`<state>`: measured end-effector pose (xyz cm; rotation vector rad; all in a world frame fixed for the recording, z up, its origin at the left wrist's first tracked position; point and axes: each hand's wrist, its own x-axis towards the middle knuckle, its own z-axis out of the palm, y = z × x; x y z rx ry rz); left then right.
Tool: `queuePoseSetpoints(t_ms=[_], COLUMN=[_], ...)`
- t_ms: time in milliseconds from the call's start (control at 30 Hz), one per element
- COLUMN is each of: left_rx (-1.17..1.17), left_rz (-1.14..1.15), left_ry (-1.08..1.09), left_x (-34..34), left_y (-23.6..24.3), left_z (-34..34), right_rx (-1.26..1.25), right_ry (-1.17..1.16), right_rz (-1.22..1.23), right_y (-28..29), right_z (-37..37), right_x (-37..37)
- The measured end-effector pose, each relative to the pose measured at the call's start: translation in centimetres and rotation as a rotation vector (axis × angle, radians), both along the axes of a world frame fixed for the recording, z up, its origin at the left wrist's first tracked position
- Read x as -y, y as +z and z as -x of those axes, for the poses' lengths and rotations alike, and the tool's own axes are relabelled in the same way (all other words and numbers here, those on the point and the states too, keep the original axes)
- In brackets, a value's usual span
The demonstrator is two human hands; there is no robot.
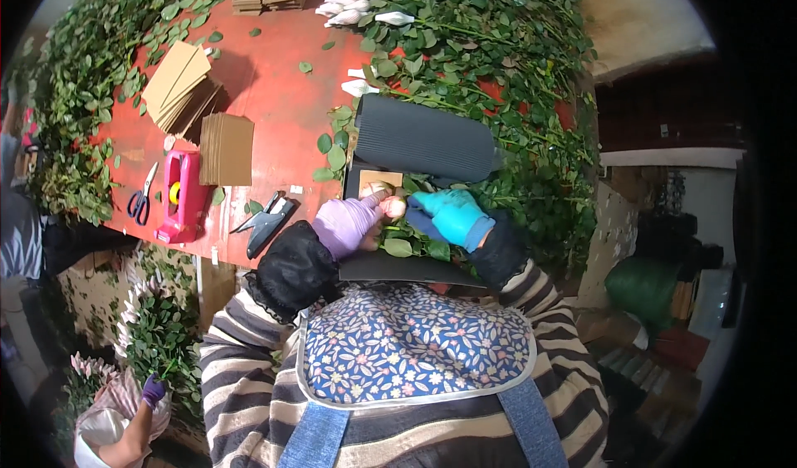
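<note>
My left hand (347,224), in a lilac glove, is closed on a rose with a pale pink bud (393,207). Just right of the bud, my right hand (451,216) wears a teal glove with dark blue on it. Its fingers are curled, and what they grip is hidden. Green rose leaves (398,247) show below and between the hands. A small cardboard piece (382,179) lies beyond the bud. Behind the hands rises a dark grey corrugated sheet (423,136), curved over; a flat black edge (407,269) lies nearest my apron.
On the red table (274,78) lie a stapler (271,224), a pink tape dispenser (180,194), scissors (144,196) and cardboard stacks (226,149). Leafy rose stems (498,45) heap up at right, with white-wrapped buds (344,2). Another person's purple-gloved hand (154,391) holds roses at lower left.
</note>
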<state>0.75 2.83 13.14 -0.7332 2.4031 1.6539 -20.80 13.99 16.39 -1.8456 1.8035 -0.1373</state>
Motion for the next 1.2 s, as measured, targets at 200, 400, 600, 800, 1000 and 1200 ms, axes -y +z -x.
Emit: queuePoseSetpoints(t_ms=[200,400,600,800,1000,1200], left_rx=[-0.021,-0.021,0.006,-0.001,-0.129,-0.473], left_rz=[0.383,0.373,0.381,0.365,-0.127,0.467], left_ry=[-0.161,-0.235,-0.230,-0.228,-0.059,0.018], left_x=[-0.1,-0.3,-0.9,-0.8,-0.8,0.7], left_y=[1.0,-0.3,-0.7,-0.9,-2.7,-4.3], left_z=[-1.2,-1.3,-1.3,-1.0,-1.4,0.5], right_rx=[0.133,0.089,-0.388,-0.401,-0.439,-0.470], right_ry=[-0.022,-0.136,0.082,0.047,0.047,0.028], right_rz=[0.183,0.330,0.213,0.224,0.212,0.314], right_y=[4.9,1.7,-6.1,-6.6,-7.1,-8.4], right_z=[1.1,-1.2,-2.2,-2.3,-2.6,-3.0], right_x=[-0.2,2.2,3.8,3.3,3.4,3.3])
